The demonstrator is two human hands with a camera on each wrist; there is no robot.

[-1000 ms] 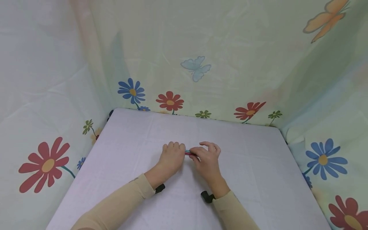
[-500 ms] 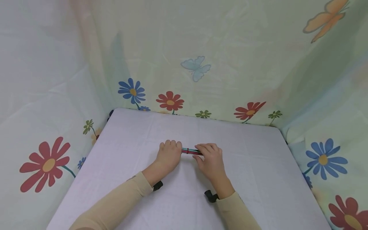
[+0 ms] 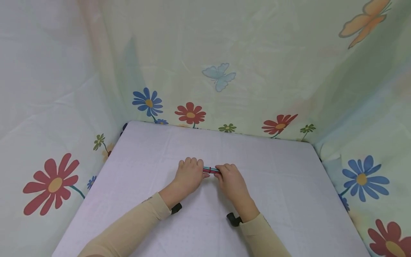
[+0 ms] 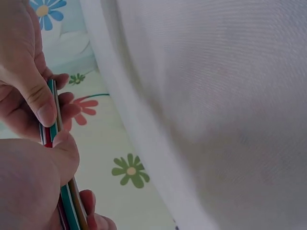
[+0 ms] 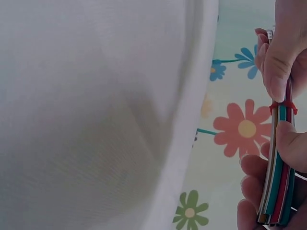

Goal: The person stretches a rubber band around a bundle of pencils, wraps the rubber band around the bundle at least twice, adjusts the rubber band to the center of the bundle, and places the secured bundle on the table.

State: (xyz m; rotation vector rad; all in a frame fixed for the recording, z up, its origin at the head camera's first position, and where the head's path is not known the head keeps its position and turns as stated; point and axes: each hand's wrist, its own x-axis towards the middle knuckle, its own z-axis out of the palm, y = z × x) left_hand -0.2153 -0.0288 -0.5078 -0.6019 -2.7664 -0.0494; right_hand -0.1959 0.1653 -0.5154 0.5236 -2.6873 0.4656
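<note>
A slim bundle of long coloured strips (image 3: 206, 169), teal, red and brown with pale edges, spans the gap between my hands above the table. A thin red tie (image 5: 288, 105) circles it. My left hand (image 3: 188, 176) grips the left part, fingers wrapped over it and thumb along it. On the other side, my right hand (image 3: 233, 184) holds the right part between thumb and fingers. In the right wrist view the strips (image 5: 275, 191) bow slightly, their ends showing at the bottom. My hands hide much of the bundle's length.
A white cloth covers the table (image 3: 273, 200). Behind and at both sides hang pale curtains (image 3: 257, 53) printed with flowers and butterflies. Black wrist-camera mounts (image 3: 234, 219) stick out below the beige sleeves (image 3: 135, 221).
Half a second ago my right hand was farther right with its fingers looser; it has moved left and closed on the bundle. My left hand has hardly moved since then.
</note>
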